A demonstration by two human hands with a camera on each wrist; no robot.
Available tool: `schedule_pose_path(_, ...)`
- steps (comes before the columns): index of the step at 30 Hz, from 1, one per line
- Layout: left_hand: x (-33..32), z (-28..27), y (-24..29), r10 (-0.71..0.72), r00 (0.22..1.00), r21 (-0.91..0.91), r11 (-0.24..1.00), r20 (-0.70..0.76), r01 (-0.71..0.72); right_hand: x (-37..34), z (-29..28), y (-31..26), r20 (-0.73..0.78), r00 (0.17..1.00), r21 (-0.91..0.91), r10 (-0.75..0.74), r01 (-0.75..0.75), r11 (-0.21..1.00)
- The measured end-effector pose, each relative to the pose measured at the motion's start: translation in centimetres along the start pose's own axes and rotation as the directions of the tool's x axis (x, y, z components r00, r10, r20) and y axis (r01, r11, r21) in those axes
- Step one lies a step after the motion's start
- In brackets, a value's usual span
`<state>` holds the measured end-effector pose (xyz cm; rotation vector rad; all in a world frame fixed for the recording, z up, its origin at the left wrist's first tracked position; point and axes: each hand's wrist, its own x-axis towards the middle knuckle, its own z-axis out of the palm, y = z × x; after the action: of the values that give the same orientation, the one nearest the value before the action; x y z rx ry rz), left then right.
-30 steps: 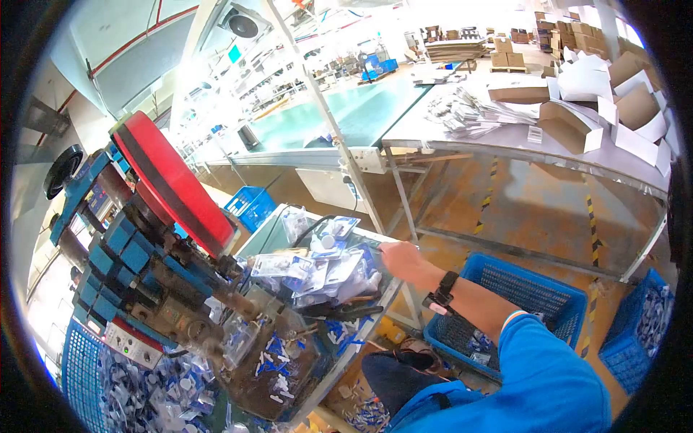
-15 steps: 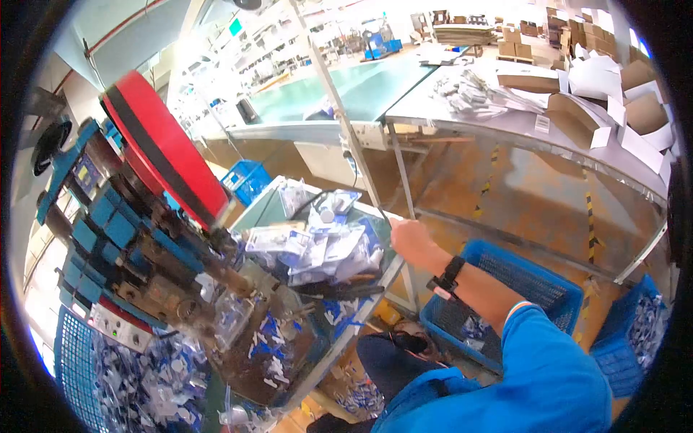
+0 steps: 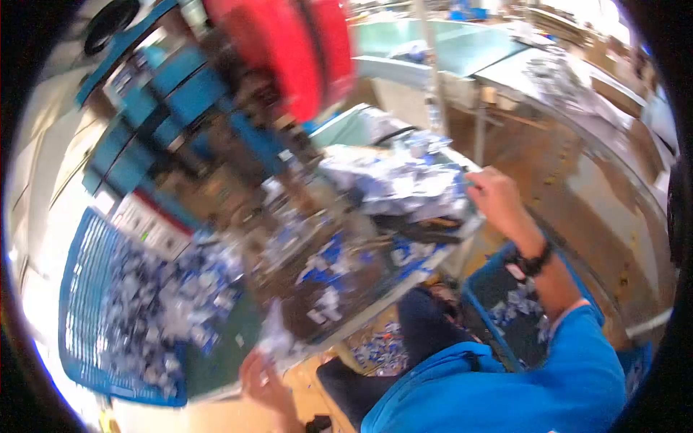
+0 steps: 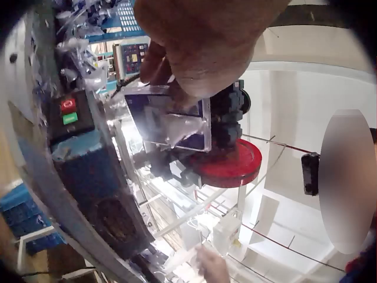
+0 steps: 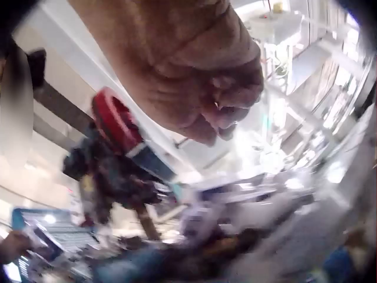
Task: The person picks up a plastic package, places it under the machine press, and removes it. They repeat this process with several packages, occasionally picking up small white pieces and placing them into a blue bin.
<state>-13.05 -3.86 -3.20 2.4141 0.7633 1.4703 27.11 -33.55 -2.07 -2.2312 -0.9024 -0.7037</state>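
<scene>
In the left wrist view, my left hand pinches a clear plastic blister pack with a blue card inside. The head view has that left hand low at the near table edge, the pack blurred above its fingers. My right hand is raised beside the table's right edge, fingers curled. A thin dark stick pokes from its fingertips; I cannot tell what kind it is. Close to this hand lies a pile of blister packs. Between the hands stands a blue press with a red wheel.
A blue basket full of small packs is at the left. Blue and white scraps litter the press bed. Another blue basket stands on the floor at the right. The press has a red and green button box.
The view has swung left and down, so the press and table sit further right. My left hand with the blister pack has come into sight. The right hand stays curled by the table edge.
</scene>
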Motion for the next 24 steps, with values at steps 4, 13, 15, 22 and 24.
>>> schedule_pose_path(4,3.8,2.2,4.5,0.278,0.95,-0.098,0.959,0.139,-0.266,1.5,-2.8,-13.0,0.162,0.914,0.683,-0.371,0.167,0.711)
schedule_pose_path(13,7.6,7.9,4.5,0.415,0.897,-0.136,0.908,0.152,-0.397,1.8,5.9,-18.7,0.039,0.709,0.441,-0.704,0.62,0.649)
schedule_pose_path(15,7.8,8.8,3.8,0.377,0.909,-0.142,0.924,0.177,-0.355,2.2,6.7,-18.9,0.036,0.714,0.394,-0.699,0.633,0.666)
schedule_pose_path(22,7.9,9.3,2.9,0.288,0.911,-0.12,0.957,0.296,-0.264,2.5,9.0,-18.8,0.013,0.73,0.38,-0.684,0.629,0.678)
schedule_pose_path(24,8.0,9.4,3.0,0.283,0.907,-0.125,0.958,0.311,-0.256,2.7,9.0,-18.8,0.017,0.733,0.396,-0.68,0.62,0.678)
